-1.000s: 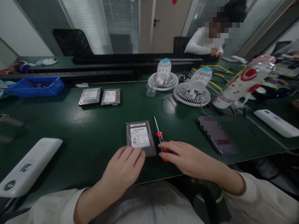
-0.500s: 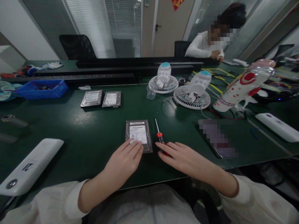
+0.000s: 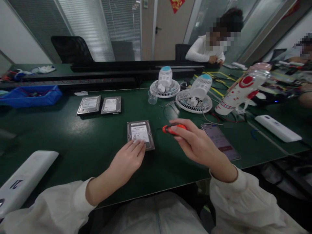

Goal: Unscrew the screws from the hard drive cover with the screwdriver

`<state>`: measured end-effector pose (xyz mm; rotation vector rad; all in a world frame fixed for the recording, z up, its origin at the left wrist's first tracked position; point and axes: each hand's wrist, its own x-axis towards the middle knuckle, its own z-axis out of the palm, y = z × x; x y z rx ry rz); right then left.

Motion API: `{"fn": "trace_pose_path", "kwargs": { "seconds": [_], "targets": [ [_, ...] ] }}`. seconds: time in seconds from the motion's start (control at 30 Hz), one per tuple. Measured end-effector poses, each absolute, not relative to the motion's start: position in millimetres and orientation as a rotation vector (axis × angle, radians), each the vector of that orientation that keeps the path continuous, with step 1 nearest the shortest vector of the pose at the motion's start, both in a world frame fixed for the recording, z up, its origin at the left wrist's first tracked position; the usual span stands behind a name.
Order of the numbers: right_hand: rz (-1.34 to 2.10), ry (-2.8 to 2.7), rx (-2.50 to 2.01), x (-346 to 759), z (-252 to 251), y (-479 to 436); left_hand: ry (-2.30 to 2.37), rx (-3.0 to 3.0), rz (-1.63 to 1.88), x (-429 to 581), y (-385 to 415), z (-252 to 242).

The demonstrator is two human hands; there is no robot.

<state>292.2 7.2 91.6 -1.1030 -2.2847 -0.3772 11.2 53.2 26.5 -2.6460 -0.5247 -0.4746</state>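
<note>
Resting: our left hand (image 3: pixel 128 159), fingers flat and close together, not pinching anything, just lying over the lower part of the hard drive (image 3: pixel 141 129).
Hard drive: label up on the green desk (image 3: pixel 104 133), pretty much straight in front of us, its near end partly hidden under those fingers.
Screwdriver (image 3: pixel 174 129): our right hand (image 3: pixel 195 143) has thumb and fingers wrapped around the red and black handle. It's to the right of the drive, not touching it; the shaft's too blurry for us to make out properly.
Spare-looking ones: further back on our left there's a second drive (image 3: pixel 89 104) and, just beside it, a third drive (image 3: pixel 111 105).
Fans: one white fan (image 3: pixel 165 81) and another white fan (image 3: pixel 200 92), both grille side down, with a clear cup (image 3: pixel 152 98) right by the farther one.
Right-hand clutter: phone (image 3: pixel 220 141) lying near our right wrist, patterned bottle (image 3: pixel 241 91) leaning behind it.
Left-hand clutter: blue tray (image 3: pixel 46 100) at the back, chunky white gadget (image 3: pixel 29 178) closer to us.
Across from us: a person (image 3: pixel 201 48) in white sleeves, hands near each other.
</note>
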Motion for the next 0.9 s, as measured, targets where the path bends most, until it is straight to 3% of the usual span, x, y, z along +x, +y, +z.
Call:
{"fn": "trace_pose_path", "kwargs": {
  "seconds": [0.2,0.5,0.9],
  "targets": [
    [-0.362,-1.964,-1.045,284,108,38,-0.511,-2.643,-0.57,7,52,22],
    [-0.409,-2.016,-1.185,249,136,77,-0.499,-2.668,-0.552,2,51,10],
    [-0.586,-1.738,-1.063,256,103,72,-0.48,-2.639,-0.564,2,53,9]
  ]
}}
